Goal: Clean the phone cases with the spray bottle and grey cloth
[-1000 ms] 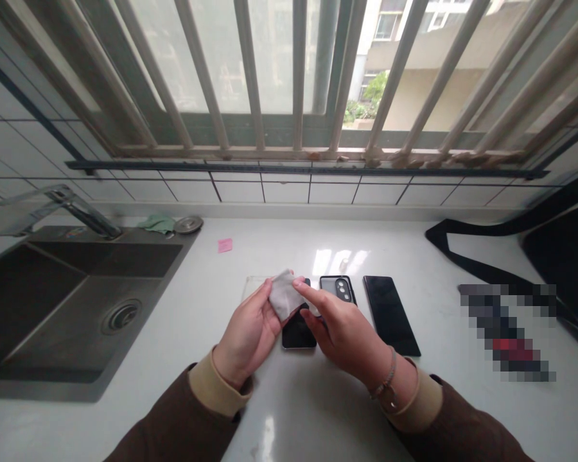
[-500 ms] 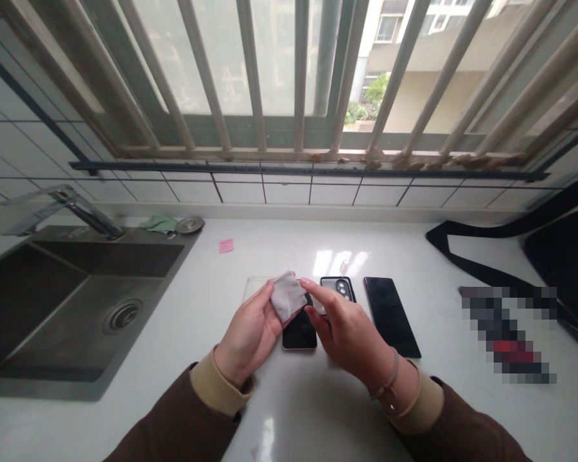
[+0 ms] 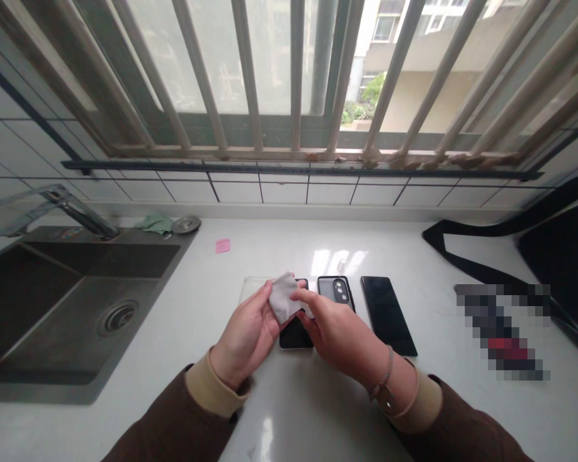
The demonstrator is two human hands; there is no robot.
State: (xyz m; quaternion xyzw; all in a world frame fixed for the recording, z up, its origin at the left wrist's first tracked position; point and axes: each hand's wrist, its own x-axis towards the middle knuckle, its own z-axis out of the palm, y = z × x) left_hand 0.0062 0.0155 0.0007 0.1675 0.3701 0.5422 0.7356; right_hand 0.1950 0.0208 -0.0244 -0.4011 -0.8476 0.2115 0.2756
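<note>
Grey cloth (image 3: pixel 282 296) held just above a dark phone (image 3: pixel 296 335) lying flat on the white worktop (image 3: pixel 318 410). Left hand (image 3: pixel 248 330) grip clamped on cloth. Right hand (image 3: pixel 337 330) grip pinches its near edge. Phone case (image 3: pixel 336 290) and second phone (image 3: pixel 388 314) lie just right.

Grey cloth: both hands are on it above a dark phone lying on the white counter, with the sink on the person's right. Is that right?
No: the head view shows the sink on the person's left. Otherwise yes: left hand and right hand are on the grey cloth above the dark phone on the white counter.
</note>
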